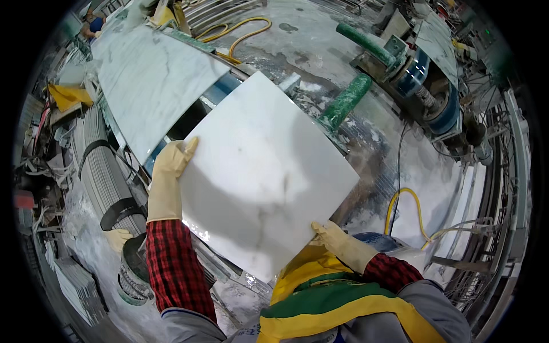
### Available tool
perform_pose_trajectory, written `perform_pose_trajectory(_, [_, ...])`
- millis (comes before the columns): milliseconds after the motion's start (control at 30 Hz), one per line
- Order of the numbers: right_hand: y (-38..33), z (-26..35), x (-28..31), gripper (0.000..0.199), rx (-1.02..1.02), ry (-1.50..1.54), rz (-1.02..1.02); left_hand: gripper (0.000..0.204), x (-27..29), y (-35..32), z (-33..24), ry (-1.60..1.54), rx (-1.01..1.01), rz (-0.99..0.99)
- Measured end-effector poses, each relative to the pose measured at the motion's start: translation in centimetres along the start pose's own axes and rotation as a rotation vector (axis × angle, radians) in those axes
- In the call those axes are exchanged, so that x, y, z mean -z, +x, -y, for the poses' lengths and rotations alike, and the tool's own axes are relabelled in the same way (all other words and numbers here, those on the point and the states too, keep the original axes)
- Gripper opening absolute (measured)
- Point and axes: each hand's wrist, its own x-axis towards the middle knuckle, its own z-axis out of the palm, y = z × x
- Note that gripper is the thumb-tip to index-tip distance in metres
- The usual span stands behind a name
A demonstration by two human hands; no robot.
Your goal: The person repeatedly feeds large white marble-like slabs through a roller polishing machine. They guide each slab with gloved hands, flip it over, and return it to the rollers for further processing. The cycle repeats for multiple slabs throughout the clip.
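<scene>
Closest in, a yellow-and-green apron is worn over grey clothing. Just past it, the lower right edge of a white slab is clamped by the gloved right hand, and its left edge is gripped by the gloved left hand. So it's pretty much held up front between the two; whether it's propped underneath can't be told. Beyond it, a grey-veined slab is laid on blue machinery, and a yellow hose is left looped on the wet floor.

Front slab right of rear slab, left of near hose
</scene>
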Motion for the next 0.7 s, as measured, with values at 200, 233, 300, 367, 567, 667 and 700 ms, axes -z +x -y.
perform_pose_trajectory(200, [4.8,-1.4,1.0,0.053,-0.104,0.296,0.234,0.066,5.9,-7.3,-4.9,0.088,-0.082,-0.233])
perform_pose_trajectory(233, [5.7,-1.7,1.2,0.053,-0.125,0.405,0.265,0.064,6.8,-9.2,-7.5,0.092,-0.054,-0.219])
perform_pose_trajectory(300, [6.2,-1.9,1.2,0.053,-0.128,0.465,0.284,0.06,8.3,-12.9,-10.3,0.103,0.03,-0.206])
perform_pose_trajectory(367, [5.5,-2.0,1.6,0.054,-0.085,0.411,0.262,0.058,7.2,-15.3,-9.1,0.108,-0.073,-0.346])
perform_pose_trajectory(567, [-1.3,1.2,4.5,0.054,0.114,0.172,0.107,0.043,5.0,-22.0,-9.5,-0.11,-0.013,-0.443])
perform_pose_trajectory(667, [3.6,0.2,13.1,0.043,0.324,0.283,0.324,0.032,3.3,-21.8,-11.4,-0.457,-0.129,-0.499])
perform_pose_trajectory(700, [6.9,-1.0,17.3,0.039,0.384,0.304,0.405,0.028,1.7,-20.8,-11.1,-0.635,-0.221,-0.565])
